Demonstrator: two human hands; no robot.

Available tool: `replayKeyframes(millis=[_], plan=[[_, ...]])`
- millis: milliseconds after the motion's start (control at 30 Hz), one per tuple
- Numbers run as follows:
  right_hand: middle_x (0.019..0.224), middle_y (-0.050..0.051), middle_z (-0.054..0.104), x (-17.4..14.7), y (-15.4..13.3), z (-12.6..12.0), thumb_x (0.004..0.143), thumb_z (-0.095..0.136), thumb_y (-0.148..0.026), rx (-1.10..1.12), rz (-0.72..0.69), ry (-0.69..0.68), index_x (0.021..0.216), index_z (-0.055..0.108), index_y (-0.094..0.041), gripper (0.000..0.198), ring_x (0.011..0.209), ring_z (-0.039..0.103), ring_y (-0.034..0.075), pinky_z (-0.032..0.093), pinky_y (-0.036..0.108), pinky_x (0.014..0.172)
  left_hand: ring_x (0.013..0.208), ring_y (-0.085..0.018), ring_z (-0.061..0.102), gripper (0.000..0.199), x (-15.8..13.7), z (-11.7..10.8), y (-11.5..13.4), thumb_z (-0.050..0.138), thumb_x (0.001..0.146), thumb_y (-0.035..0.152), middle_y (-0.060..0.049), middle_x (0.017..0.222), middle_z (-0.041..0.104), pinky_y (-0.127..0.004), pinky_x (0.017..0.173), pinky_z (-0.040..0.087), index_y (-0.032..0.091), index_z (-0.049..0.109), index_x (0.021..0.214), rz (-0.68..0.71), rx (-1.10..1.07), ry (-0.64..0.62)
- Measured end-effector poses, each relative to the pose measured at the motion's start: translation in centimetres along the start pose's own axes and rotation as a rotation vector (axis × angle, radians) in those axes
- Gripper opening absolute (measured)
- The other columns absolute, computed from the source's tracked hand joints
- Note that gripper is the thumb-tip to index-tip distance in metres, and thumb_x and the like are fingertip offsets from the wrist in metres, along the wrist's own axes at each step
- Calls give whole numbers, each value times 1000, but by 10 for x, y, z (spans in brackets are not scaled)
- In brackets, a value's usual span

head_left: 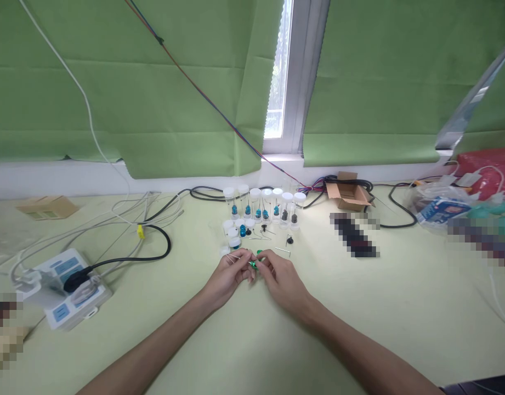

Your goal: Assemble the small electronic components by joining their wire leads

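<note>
My left hand [231, 272] is closed around a small shiny green metallic part [253, 264], with thin metal wires sticking out to its left. My right hand [282, 274] pinches at the same part from the other side, fingertips close to the left ones. Its exact kind is too small to tell. Another bit of green [259, 253] shows just above the right fingertips. Beyond my hands lie a small blue part [243, 231], black knob-like pieces [290, 240] and a bent metal hex key [283, 250].
Several clear tubes with white caps [255, 204] stand in a row, holding blue or dark parts. A power strip [67, 288] with cables sits at left. An open cardboard box [348, 195] and a plastic bag [437, 206] are at right, below green blinds [174, 99].
</note>
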State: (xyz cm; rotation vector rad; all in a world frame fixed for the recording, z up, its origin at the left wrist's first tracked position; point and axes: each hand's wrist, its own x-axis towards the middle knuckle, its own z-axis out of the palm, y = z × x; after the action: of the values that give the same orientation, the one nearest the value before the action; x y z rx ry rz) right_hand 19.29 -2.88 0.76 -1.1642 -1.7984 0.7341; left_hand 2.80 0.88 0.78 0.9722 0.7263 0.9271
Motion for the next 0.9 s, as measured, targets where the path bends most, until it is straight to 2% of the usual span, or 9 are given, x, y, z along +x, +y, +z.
replayKeyframes(millis=[200, 500, 733, 900], plan=[[98, 6, 60, 0, 4, 2, 92, 54, -25, -12, -18, 19, 107, 58, -21, 15, 73, 58, 15, 47, 27, 66, 58, -10, 57, 25, 0, 1, 1, 74, 79, 36, -2, 74, 62, -22, 53, 46, 13, 67, 75, 1, -23, 23], [95, 6, 64, 0, 3, 1, 94, 51, -21, -29, -26, 20, 107, 58, -21, 14, 84, 60, 19, 46, 28, 72, 57, -10, 57, 25, 0, -1, -1, 70, 83, 37, -2, 73, 62, -21, 53, 47, 13, 67, 77, -2, 13, -3], [79, 1, 66, 0, -1, -1, 100, 39, -27, 0, 17, -13, 102, 57, -21, 20, 67, 59, 15, 40, 25, 60, 56, -10, 56, 26, -1, 1, 1, 72, 81, 37, -2, 72, 62, -22, 53, 46, 13, 66, 75, -7, 13, 5], [85, 2, 66, 0, 1, 1, 95, 49, -26, 2, 10, -20, 107, 57, -22, 14, 70, 59, 16, 43, 25, 63, 58, -10, 57, 25, 1, -3, -2, 69, 84, 37, -2, 72, 61, -22, 53, 47, 13, 66, 77, 4, 12, -10]])
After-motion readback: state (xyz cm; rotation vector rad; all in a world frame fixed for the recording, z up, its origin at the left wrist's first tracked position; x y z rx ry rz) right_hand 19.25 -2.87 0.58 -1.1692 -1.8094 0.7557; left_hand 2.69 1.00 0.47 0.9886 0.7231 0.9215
